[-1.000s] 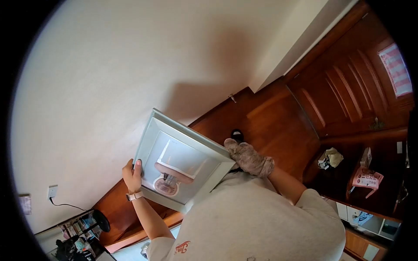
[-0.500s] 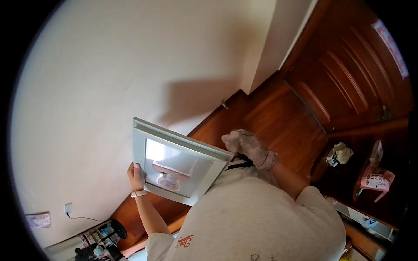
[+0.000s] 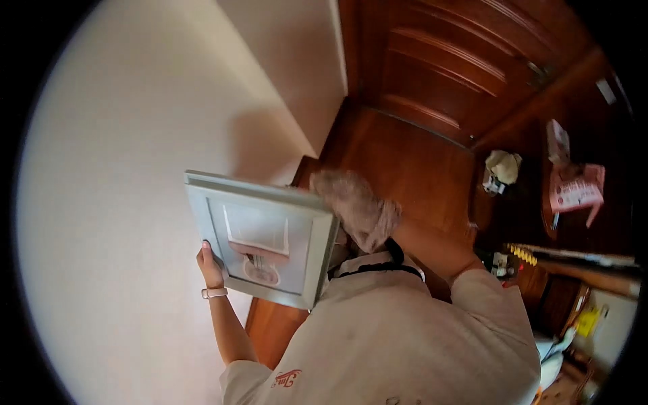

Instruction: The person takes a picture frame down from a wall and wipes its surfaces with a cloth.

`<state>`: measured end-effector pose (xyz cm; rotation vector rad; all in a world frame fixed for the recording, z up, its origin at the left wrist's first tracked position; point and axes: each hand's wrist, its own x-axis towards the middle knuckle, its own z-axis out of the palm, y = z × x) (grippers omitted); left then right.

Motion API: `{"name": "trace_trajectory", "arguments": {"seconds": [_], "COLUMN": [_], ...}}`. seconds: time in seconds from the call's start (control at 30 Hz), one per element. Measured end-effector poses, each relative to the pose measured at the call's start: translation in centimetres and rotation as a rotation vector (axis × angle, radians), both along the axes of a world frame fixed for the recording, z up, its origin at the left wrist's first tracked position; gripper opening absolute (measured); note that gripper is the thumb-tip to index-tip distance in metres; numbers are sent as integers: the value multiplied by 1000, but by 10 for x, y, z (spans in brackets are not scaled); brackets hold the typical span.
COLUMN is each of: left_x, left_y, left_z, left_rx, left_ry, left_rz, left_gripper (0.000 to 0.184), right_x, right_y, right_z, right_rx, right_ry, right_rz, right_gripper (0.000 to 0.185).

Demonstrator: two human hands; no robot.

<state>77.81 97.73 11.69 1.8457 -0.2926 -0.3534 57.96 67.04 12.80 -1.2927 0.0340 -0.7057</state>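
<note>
A pale grey-green picture frame (image 3: 297,233) hangs tilted in front of my body, its glass facing me and showing a reflection. My left hand (image 3: 210,264) grips the frame's left edge, thumb on the front and fingers curled out of sight behind. A greyish-brown cloth mitt (image 3: 354,206) with a gathered cuff covers my right hand (image 3: 361,216). That covered hand is by the frame's upper right corner; whether it touches the frame I cannot tell. The mitt hides its fingers.
A pale wall (image 3: 121,202) rises on the left, and a brown wooden door (image 3: 445,61) stands at the back. Wooden floor (image 3: 418,162) lies between. On a dark cabinet (image 3: 520,209) at the right are a pink packet (image 3: 577,189) and a beige bundle (image 3: 503,169).
My view has turned to the right, bringing more of the right-hand furniture into sight. The mitt-covered hand has moved left and up, along the frame's right edge. My left hand keeps its hold.
</note>
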Motion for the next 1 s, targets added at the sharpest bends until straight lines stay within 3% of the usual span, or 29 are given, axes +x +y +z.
{"name": "trace_trajectory", "arguments": {"seconds": [0.07,0.1,0.17,0.2,0.27,0.3,0.4,0.43,0.47,0.53,0.6,0.7,0.77,0.87,0.93,1.0], "left_x": [4,2,5,-5,1,-1,-35,-29,-29,-57,-104,-205,-251,-306,-345,-400], "left_y": [-55,-80,-114,-125,-153,-170,-230,-206,-203,-219,-222,-234,-244,-277,-278,-288], "left_z": [11,7,-5,-11,-33,-37,-42,-51,-54,-59,-71,-67,-68,-46,-18,19], "left_rx": [-37,-174,-204,-244,-304,-337,-395,-458,-452,-435,-465,-431,-328,-318,-267,-313], "left_ry": [90,75,153,163,311,439,436,530,554,655,756,735,878,862,873,901], "left_rz": [-28,-88,-156,-159,-307,-389,-421,-452,-494,-697,-832,-839,-821,-896,-910,-980], "left_gripper": [50,58,59,59,59,62,63,61,61,64,62,60,58,58,58,59], "right_x": [-1,-6,-30,-39,-44,-50,-73,-51,-53,-98,-157,-246,-286,-354,-393,-450], "right_y": [-41,-59,-83,-79,-86,-94,-117,-77,-69,-78,-77,-100,-111,-134,-129,-134], "right_z": [45,79,120,124,127,129,151,152,149,140,146,146,145,145,145,130], "right_rx": [-172,-224,-975,-985,-1252,-1193,-1006,-734,-728,-1032,-1033,-900,-925,-954,-1160,-1003], "right_ry": [172,234,288,312,570,533,587,612,643,571,573,802,842,863,830,677], "right_rz": [-178,-253,-361,-421,-499,-533,-677,-695,-735,-924,-960,-965,-990,-1000,-1196,-1155], "right_gripper": [17,21,21,21,21,19,17,15,15,12,14,14,14,14,14,17]}}
